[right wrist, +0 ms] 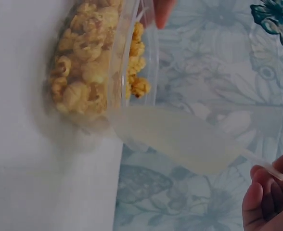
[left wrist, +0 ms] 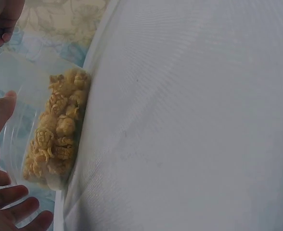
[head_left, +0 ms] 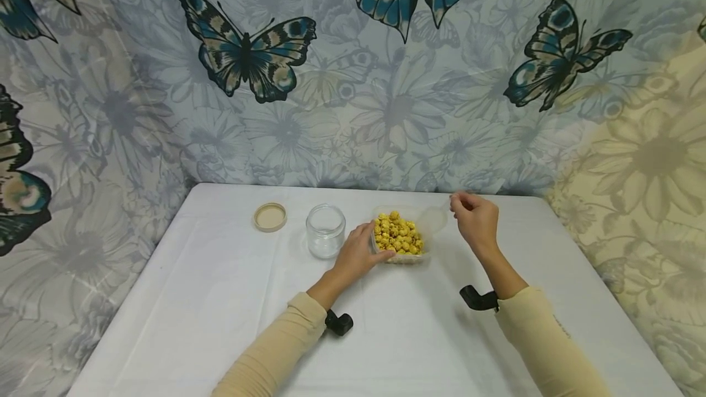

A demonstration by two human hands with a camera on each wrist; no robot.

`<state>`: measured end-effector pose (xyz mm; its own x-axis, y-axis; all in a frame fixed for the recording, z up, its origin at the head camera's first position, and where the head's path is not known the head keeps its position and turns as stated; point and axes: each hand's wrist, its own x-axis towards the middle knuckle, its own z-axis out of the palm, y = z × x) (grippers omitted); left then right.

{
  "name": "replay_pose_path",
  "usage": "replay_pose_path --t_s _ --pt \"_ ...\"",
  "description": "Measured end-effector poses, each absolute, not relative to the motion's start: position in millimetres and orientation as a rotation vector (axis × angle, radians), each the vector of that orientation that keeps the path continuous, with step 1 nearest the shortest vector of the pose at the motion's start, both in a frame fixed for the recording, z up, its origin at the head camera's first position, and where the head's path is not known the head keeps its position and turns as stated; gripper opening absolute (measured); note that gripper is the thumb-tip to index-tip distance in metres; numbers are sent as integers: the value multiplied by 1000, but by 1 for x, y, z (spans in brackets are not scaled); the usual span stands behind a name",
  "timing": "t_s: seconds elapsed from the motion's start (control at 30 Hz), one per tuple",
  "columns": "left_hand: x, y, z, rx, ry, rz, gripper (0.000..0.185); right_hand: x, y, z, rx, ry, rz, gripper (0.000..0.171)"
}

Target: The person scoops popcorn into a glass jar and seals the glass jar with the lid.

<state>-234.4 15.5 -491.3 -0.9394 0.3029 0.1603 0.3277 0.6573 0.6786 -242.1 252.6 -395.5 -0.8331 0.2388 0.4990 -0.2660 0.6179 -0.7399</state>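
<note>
A clear plastic container (head_left: 401,258) full of yellow caramel popcorn (head_left: 398,234) stands on the table. At its left side, my left hand (head_left: 357,253) holds it, the thumb along the near rim and the other fingers round the left wall. My right hand (head_left: 477,218) is raised to the right of the container and pinches the thin handle of a translucent plastic spoon (right wrist: 180,139). The spoon's broad bowl reaches to the container's right rim, with no popcorn visible on it. An open glass jar (head_left: 325,234) stands just left of my left hand.
A round gold-coloured lid (head_left: 269,217) lies on the table left of the jar. A white cloth covers the table (head_left: 231,299). Behind its far edge hangs a butterfly-patterned backdrop (head_left: 397,109). Black wrist mounts (head_left: 478,299) stick out by both sleeves.
</note>
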Motion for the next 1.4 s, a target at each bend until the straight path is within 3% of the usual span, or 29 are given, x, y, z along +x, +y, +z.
replay_pose_path --t_s 0.6,1.4 --pt "-235 18 -493 -528 -2845 -1130 90 -240 246 -423 -343 -2318 1487 29" --pt "-235 16 -488 -567 -2871 -1100 91 -241 237 -441 -588 -2046 1781 29"
